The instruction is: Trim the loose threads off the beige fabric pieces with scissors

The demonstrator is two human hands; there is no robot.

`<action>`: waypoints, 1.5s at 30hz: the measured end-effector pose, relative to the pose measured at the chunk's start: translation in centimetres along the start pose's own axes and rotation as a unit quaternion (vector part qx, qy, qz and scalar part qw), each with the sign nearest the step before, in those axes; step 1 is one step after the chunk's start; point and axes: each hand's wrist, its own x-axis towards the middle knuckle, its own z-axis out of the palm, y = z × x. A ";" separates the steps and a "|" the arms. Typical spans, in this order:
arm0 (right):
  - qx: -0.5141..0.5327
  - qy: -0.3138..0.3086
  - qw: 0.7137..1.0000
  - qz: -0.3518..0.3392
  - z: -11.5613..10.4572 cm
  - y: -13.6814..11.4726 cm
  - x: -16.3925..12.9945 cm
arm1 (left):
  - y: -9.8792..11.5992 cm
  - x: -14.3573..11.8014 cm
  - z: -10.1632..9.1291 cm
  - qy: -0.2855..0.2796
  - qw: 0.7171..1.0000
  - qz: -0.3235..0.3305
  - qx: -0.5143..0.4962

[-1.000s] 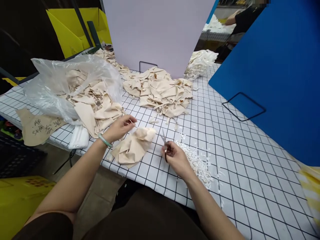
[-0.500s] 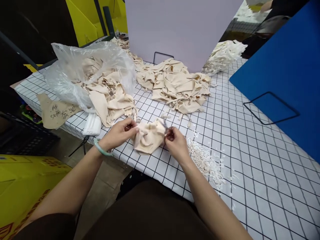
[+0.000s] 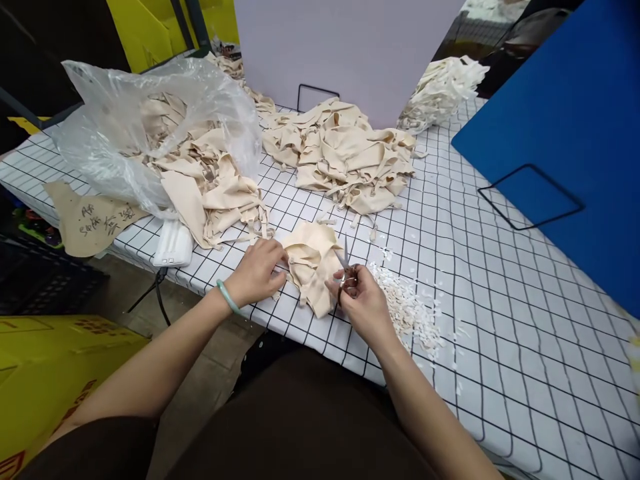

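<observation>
In front of me a crumpled beige fabric piece (image 3: 314,263) lies on the checked tablecloth. My left hand (image 3: 257,272), with a pale green bangle at its wrist, is curled at the piece's left edge, fingertips closed on it. A pair of scissors (image 3: 345,257) is in my right hand (image 3: 367,303), its fingers in the dark handles and the blades pointing away from me. The right thumb side touches the piece's right edge. Small pale clippings (image 3: 407,307) are scattered just right of this hand.
A clear plastic bag (image 3: 110,147) with beige pieces stands at left, near a marked card template (image 3: 93,223) and a white power bank (image 3: 173,243). A beige fabric heap (image 3: 350,153) lies behind. Lilac (image 3: 345,53) and blue boards (image 3: 555,140) stand beyond and right.
The fabric piece, raised and bunched between both hands before, now lies spread lower on the table. My right hand has turned, and the scissors show more plainly. The view has shifted slightly.
</observation>
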 end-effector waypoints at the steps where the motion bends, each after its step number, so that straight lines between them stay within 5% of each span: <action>1: 0.000 -0.007 1.000 0.003 0.0 0.0 -0.1 | 0.3 -0.1 0.5 -0.020 1.000 -0.002 0.001; 7: 0.030 0.000 0.999 -0.011 0.1 -1.1 -0.5 | 1.4 -0.2 0.3 -0.070 0.996 -0.004 -0.048; 9: 0.087 -0.024 0.996 -0.025 0.5 -1.8 -1.0 | 2.1 -0.5 -1.0 -0.089 0.983 -0.015 -0.160; 11: 0.147 -0.059 0.986 -0.056 1.1 -2.6 -1.5 | 3.1 -0.9 -2.5 -0.119 0.931 -0.042 -0.343; 13: 0.157 -0.084 0.980 -0.085 1.7 -3.1 -1.7 | 4.0 -1.3 -3.5 -0.147 0.847 -0.079 -0.505; 15: 0.128 -0.085 0.983 -0.097 2.0 -3.4 -1.5 | 4.7 -1.6 -3.8 -0.161 0.786 -0.108 -0.587; 19: 0.182 -0.028 0.977 -0.109 1.6 -3.5 -0.2 | 5.5 -2.1 -3.0 -0.177 0.734 -0.155 -0.637; 24: 0.263 -0.055 0.955 -0.121 0.4 -3.6 -0.4 | 6.1 -2.6 -1.9 -0.149 0.757 -0.162 -0.615; 29: 0.270 -0.125 0.949 -0.102 0.5 -3.2 -1.7 | 7.0 -2.2 -2.3 -0.120 0.833 -0.089 -0.533; 32: 0.320 -0.084 0.942 -0.055 0.4 -3.1 -2.0 | 8.0 -2.0 -2.4 -0.007 0.904 -0.016 -0.428; 34: 0.362 -0.071 0.929 -0.027 0.3 -2.9 -2.2 | 8.7 -1.7 -2.1 0.067 0.925 0.028 -0.372; 38: 0.422 -0.074 0.903 0.025 1.1 -2.0 -3.4 | 10.0 -0.7 -0.2 0.036 0.881 0.071 -0.466; 41: 0.436 -0.064 0.896 0.045 1.7 -1.3 -4.2 | 10.6 -0.1 1.5 0.008 0.819 0.011 -0.574; 45: 0.315 -0.052 0.948 0.014 0.2 -0.5 -4.9 | 11.0 0.0 2.8 0.030 0.807 -0.038 -0.588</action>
